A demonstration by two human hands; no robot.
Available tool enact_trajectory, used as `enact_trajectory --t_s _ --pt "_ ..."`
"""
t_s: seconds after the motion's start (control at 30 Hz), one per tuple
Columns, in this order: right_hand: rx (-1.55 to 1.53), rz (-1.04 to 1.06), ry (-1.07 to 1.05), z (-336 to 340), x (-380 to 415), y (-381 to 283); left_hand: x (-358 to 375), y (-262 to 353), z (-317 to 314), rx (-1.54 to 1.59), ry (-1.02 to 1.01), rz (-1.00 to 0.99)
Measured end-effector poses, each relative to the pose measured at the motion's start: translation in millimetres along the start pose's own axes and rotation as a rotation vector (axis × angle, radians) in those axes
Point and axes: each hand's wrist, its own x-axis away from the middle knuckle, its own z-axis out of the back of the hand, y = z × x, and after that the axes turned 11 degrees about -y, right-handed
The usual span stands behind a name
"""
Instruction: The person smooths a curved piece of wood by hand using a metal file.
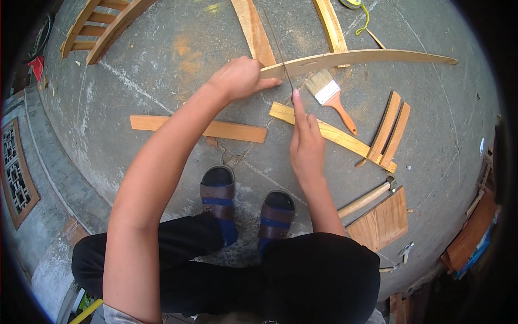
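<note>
My left hand (242, 80) is closed round the left end of a long, thin, curved wooden board (372, 56). That board reaches far to the right and tapers to its tip. My right hand (307, 141) grips a handsaw (278, 48), its index finger stretched along the tool. The blade appears nearly edge-on as a thin dark line and crosses the board just right of my left hand. Its handle is hidden in my fingers. Beneath the board lie a wooden plank (253, 32) and a second wooden bar (330, 27).
A paintbrush (333, 100) and a yellowish wood strip (345, 137) lie near my right hand. Two short slats (389, 129) rest on that strip. A hammer (367, 200), a flat board (380, 218), a reddish plank (232, 131), a slatted frame (105, 27) and a tape measure (350, 3) lie around.
</note>
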Motion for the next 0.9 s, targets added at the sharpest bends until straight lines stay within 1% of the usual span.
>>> enact_trajectory --t_s 0.1,0.2,0.27,0.37,0.5,0.6,0.67,0.7,0.8,0.9 --pt "-0.017 -0.058 -0.056 -3.3 41.1 15.8 2.2 7.0 8.7 0.005 -0.068 0.03" --pt "0.036 -0.133 -0.141 3.6 68.5 10.7 1.8 2.4 2.0 0.033 -0.016 -0.008" --pt "0.076 -0.085 -0.113 1.2 59.5 5.1 0.7 3.1 0.2 0.014 -0.046 0.007" --pt "0.095 -0.022 -0.04 2.4 19.8 -4.0 0.5 6.2 8.0 -0.01 -0.049 0.014" --pt "0.095 -0.023 -0.019 2.0 24.0 1.2 0.6 4.8 6.1 0.018 -0.07 0.025" --pt "0.096 -0.106 -0.151 6.4 58.0 -1.5 2.1 9.2 11.2 -0.009 -0.117 0.07" --pt "0.087 -0.094 -0.153 6.6 53.2 -3.3 2.6 8.4 12.5 -0.002 -0.112 0.072" --pt "0.085 -0.095 -0.154 10.3 46.4 -8.0 2.7 11.0 11.7 0.002 -0.114 0.068" --pt "0.095 -0.022 -0.045 12.3 -0.1 -19.1 5.7 17.2 16.5 -0.03 -0.141 0.089" --pt "0.148 0.002 -0.042 14.1 -9.9 -17.9 4.0 13.9 16.4 -0.036 -0.144 0.084"
